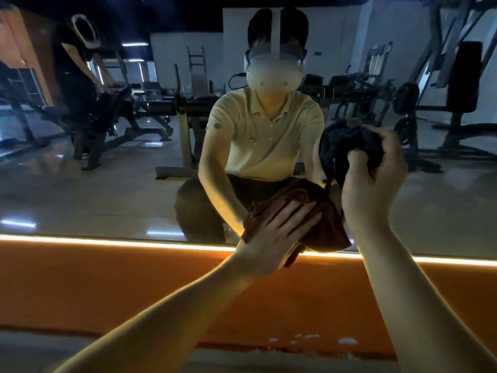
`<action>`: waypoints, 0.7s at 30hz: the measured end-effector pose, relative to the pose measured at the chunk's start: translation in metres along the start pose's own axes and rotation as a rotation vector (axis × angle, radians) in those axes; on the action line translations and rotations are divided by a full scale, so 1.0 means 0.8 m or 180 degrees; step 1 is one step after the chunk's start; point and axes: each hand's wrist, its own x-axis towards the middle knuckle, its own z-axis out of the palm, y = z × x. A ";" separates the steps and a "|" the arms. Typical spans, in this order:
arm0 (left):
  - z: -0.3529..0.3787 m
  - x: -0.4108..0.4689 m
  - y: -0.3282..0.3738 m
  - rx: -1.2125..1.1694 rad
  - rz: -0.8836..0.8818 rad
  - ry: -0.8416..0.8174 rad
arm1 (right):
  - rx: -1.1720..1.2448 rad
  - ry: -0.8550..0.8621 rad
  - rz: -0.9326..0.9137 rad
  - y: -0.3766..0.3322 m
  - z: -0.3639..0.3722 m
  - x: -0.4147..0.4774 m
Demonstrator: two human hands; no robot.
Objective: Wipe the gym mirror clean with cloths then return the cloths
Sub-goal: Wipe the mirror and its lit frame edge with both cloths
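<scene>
Red cloth [328,232] pressed, seemingly, on mirror [107,189]

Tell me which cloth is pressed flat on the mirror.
The red cloth under the left hand; the dark cloth is bunched in the right hand.

A red cloth [326,227] lies spread under the flat left hand [279,235], pressed against the mirror [107,184] near its lower edge. A dark cloth [347,146] sits bunched in the right hand [376,181], higher up.
</scene>
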 end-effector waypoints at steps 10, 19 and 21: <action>-0.060 -0.198 -0.164 0.0030 -0.1799 0.0151 | 0.0424 -0.0318 -0.0331 -0.048 0.082 -0.042; -0.095 -0.185 -0.140 -0.0852 -0.2460 0.0556 | 0.0439 -0.0269 -0.0238 -0.057 0.068 -0.040; -0.100 -0.164 -0.120 -0.1137 -0.2213 0.0542 | 0.0396 -0.0273 -0.0240 -0.050 0.061 -0.038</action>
